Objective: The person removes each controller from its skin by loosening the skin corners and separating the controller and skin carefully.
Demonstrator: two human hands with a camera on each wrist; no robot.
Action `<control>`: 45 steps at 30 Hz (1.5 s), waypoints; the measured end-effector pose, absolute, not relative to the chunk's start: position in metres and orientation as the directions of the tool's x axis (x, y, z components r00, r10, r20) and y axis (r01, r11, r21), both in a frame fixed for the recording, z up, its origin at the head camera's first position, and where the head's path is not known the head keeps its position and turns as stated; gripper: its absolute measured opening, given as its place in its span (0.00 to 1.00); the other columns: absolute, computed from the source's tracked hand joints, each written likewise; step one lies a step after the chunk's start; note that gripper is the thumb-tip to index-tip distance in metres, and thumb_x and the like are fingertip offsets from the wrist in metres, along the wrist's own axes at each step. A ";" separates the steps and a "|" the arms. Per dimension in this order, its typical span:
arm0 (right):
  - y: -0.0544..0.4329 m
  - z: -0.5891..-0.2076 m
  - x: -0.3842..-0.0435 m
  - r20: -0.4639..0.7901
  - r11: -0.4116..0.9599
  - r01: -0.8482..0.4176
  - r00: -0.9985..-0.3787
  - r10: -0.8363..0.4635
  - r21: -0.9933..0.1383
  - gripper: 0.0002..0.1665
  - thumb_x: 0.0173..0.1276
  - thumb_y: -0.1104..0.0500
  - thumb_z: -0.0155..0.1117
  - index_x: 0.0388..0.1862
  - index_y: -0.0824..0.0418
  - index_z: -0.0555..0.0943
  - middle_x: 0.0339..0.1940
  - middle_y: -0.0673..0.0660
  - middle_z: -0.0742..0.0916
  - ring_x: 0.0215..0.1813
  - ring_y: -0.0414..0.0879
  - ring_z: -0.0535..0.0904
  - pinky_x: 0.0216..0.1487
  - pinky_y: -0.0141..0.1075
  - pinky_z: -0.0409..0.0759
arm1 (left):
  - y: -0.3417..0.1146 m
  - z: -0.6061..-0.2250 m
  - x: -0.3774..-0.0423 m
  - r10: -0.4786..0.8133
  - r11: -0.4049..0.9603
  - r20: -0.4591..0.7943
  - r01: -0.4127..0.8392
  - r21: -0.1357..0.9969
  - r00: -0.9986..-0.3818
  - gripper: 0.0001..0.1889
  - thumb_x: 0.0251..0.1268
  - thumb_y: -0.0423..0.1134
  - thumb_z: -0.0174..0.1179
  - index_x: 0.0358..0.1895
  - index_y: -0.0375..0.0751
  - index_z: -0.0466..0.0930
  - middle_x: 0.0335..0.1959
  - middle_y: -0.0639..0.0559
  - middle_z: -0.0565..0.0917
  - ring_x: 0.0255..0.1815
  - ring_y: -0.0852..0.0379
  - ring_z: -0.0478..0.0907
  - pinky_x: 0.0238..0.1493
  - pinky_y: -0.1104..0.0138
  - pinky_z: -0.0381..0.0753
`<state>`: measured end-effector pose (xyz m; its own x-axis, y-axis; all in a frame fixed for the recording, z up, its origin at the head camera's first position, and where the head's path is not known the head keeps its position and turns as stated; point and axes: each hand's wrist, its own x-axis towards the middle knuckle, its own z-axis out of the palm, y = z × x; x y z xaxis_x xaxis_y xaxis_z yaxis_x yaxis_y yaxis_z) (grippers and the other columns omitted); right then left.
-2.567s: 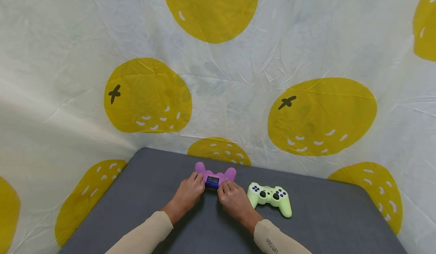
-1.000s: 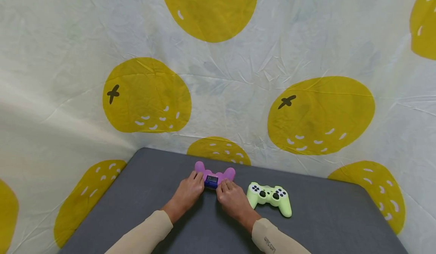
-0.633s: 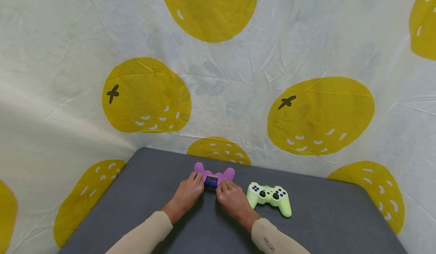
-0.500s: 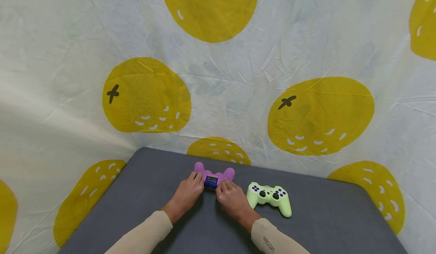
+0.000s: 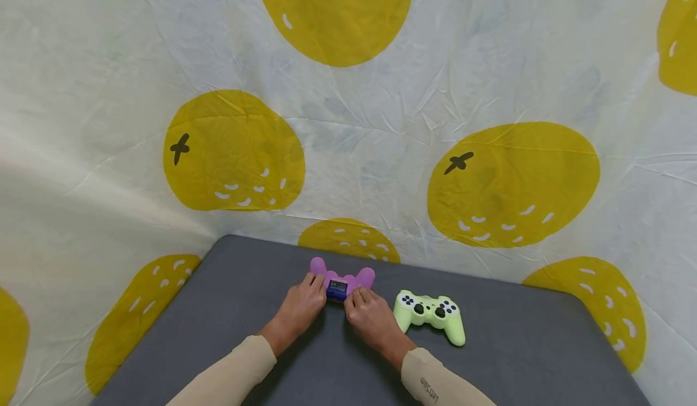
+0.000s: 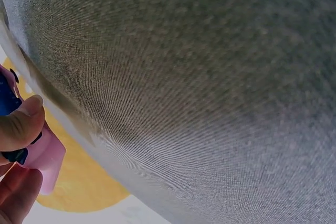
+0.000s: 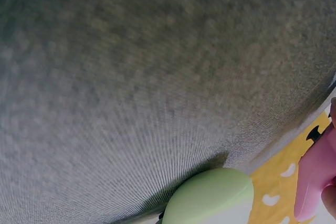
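A pink game controller [image 5: 343,278] with a dark blue middle part is held between my two hands, its grips pointing away toward the wall. My left hand [image 5: 302,302] pinches its left side; in the left wrist view the thumb [image 6: 23,121] lies on one face and fingers curl behind the pink shell [image 6: 48,158]. On the opposite side, my right hand [image 5: 373,315] pinches the controller, with only a fingertip [image 7: 329,198] showing beside the pink grip [image 7: 315,177] in the right wrist view. A pale green controller [image 5: 430,315] lies buttons up, just right of my right hand.
The dark grey cloth-covered table [image 5: 523,345] spreads around both hands. Behind it hangs a white cloth [image 5: 370,170] printed with large yellow fruit. One rounded green grip [image 7: 207,195] stands near the right wrist camera.
Both hands keep their pinch on the pink controller in nearly the same place. The view has shifted only slightly, and the green controller stays where it lay.
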<state>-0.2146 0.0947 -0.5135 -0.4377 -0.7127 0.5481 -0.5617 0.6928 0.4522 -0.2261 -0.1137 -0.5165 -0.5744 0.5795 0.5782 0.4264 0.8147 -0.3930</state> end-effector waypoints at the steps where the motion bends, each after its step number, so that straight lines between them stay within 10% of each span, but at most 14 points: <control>1: 0.095 -0.514 -0.215 0.547 0.692 -0.561 -0.438 -0.714 0.453 0.19 0.53 0.54 0.84 0.39 0.60 0.88 0.38 0.57 0.92 0.39 0.46 0.88 0.49 0.36 0.89 | -0.114 -0.517 -0.226 0.580 0.814 0.576 0.426 -0.394 -0.576 0.10 0.57 0.34 0.78 0.38 0.36 0.87 0.38 0.48 0.80 0.37 0.54 0.74 0.27 0.69 0.85; 45: 0.097 -0.518 -0.215 0.523 0.689 -0.577 -0.460 -0.717 0.438 0.14 0.56 0.56 0.81 0.38 0.59 0.87 0.35 0.55 0.90 0.36 0.44 0.86 0.45 0.34 0.88 | -0.114 -0.519 -0.223 0.563 0.824 0.564 0.458 -0.332 -0.604 0.06 0.61 0.31 0.73 0.39 0.35 0.86 0.39 0.47 0.81 0.40 0.53 0.77 0.29 0.65 0.87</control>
<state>-0.2146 0.0973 -0.5176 -0.4604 -0.7174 0.5228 -0.5768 0.6895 0.4380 -0.2226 -0.1136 -0.5187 -0.6042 0.5630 0.5639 0.4580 0.8244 -0.3324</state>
